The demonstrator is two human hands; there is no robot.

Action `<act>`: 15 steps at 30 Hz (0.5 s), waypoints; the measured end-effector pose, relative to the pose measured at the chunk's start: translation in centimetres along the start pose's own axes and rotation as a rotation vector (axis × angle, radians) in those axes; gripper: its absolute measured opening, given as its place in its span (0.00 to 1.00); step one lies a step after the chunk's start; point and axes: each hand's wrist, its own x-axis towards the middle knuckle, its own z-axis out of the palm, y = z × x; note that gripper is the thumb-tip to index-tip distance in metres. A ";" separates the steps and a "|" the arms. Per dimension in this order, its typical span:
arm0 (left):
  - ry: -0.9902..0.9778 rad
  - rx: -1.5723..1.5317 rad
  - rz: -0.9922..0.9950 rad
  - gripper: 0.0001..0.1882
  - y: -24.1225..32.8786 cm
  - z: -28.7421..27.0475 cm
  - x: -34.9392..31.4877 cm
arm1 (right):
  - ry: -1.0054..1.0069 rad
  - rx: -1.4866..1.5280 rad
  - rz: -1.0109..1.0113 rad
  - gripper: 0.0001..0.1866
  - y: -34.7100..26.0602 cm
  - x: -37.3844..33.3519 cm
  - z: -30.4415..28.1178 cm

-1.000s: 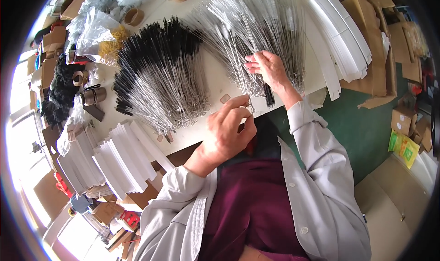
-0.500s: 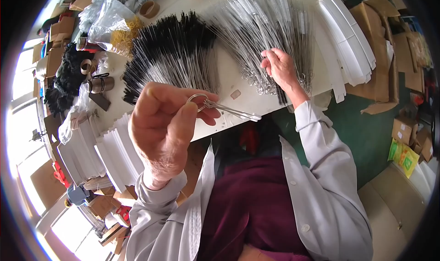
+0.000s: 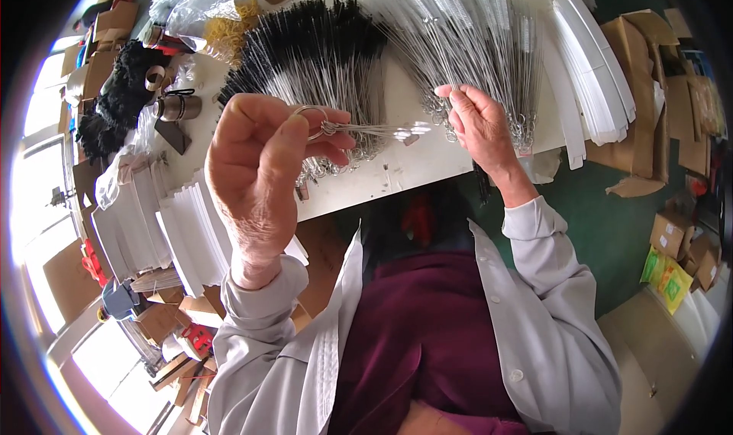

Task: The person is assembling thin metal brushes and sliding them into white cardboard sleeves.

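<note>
My left hand [image 3: 252,168] is raised in front of me, thumb and fingers pinching a metal ring [image 3: 309,114]. On it hang several thin wire brushes [image 3: 363,130] with pale tips pointing right. My right hand [image 3: 486,130] is closed in a pinch near the looped ends of a fanned pile of white-bristled wire brushes [image 3: 477,42]; what it grips, if anything, is hidden. A black-bristled end [image 3: 482,183] shows beyond the table edge, beside my right wrist. Left of the white pile lies a pile of black-bristled wire brushes [image 3: 324,53].
Stacked white strips [image 3: 592,69] lie at the table's right, beside an open cardboard box [image 3: 637,91]. More white stacks [image 3: 195,233] stand on the left. A metal cup [image 3: 179,107], a dark flat object [image 3: 173,137] and plastic bags [image 3: 206,8] sit at the table's left side.
The whole view has shifted. My left hand is a little higher and farther left, and its brushes are spread wider. My right hand has drawn back slightly toward me over the pile.
</note>
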 end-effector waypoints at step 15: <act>-0.003 -0.047 -0.065 0.08 -0.8 -2.1 -1.7 | -0.071 -0.163 -0.135 0.16 -1.2 -0.6 3.0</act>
